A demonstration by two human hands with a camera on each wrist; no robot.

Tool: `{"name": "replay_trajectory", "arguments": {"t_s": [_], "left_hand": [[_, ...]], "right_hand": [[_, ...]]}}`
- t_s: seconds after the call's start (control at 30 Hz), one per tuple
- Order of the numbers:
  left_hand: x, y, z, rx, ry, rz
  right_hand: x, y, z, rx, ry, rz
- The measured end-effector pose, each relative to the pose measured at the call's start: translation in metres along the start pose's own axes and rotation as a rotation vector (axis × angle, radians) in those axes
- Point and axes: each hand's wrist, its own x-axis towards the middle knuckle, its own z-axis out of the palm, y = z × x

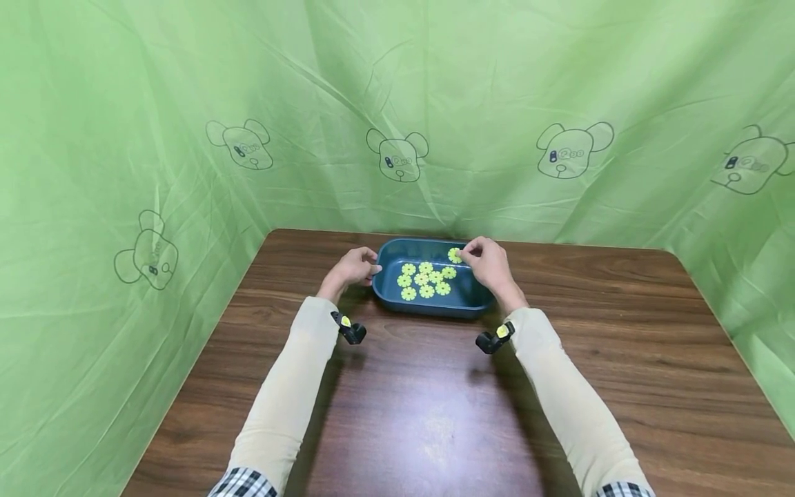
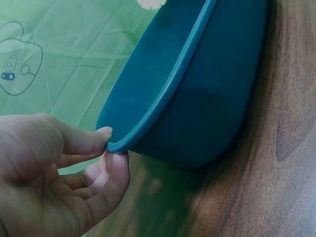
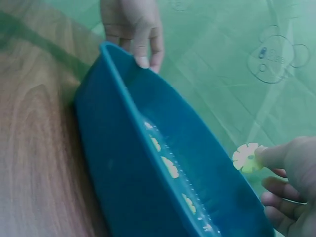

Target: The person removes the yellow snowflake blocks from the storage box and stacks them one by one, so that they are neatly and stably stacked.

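Note:
A blue oblong plastic basin (image 1: 435, 310) stands on the wooden table. Several yellow-green flower-shaped discs (image 1: 426, 291) with notched edges lie flat on its floor. My left hand (image 1: 355, 266) pinches the basin's left rim between thumb and fingers; in the left wrist view the thumb (image 2: 94, 140) sits on the inner side and the fingertips underneath. Over the basin's right end, my right hand (image 1: 491, 264) pinches one flower-shaped disc (image 3: 245, 158) between thumb and finger. That disc is held above the rim, apart from the others.
The brown wooden table (image 1: 596, 386) spreads around the basin. Green cloth (image 1: 484, 83) printed with bear outlines hangs behind the table and at both sides. Each wrist carries a small black camera (image 1: 352, 333).

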Motion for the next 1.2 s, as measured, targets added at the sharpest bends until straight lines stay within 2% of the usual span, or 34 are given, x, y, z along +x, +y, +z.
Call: {"name": "replay_trajectory", "arguments": {"t_s": [0.17,0.57,0.77,1.2], "left_hand": [[0.002,-0.002,-0.001,-0.032,-0.015,-0.006],[0.002,-0.003,-0.003,-0.040,-0.045,-0.009],[0.004,-0.004,-0.003,-0.059,-0.053,-0.002],[0.005,-0.007,-0.004,-0.095,-0.071,0.027]], "right_hand": [[0.001,0.005,-0.010,0.054,0.056,0.049],[-0.004,0.023,-0.026,0.192,0.195,0.147],[-0.007,0.035,-0.034,0.249,0.211,0.185],[-0.018,0.056,-0.046,0.374,0.205,0.330]]}}
